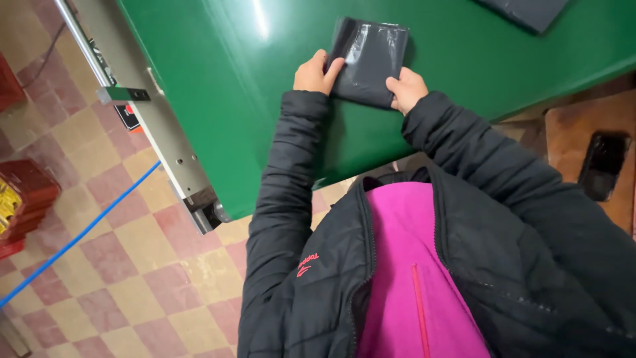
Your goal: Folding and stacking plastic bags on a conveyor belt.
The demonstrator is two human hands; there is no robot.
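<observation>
On the green table (218, 73), well inside its near edge, a folded dark plastic bag (369, 61) is lying. The left hand (317, 71) is pressing closed fingers on the bag's left edge; the right hand (405, 89) is pinching its near right corner. Bare green surface is lying open left of the bag.

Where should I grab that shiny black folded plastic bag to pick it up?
Probably by its two near corners, coming from the table's near edge. The shiny black folded plastic bag lies flat on the green table, and the left hand and right hand already rest there.
</observation>
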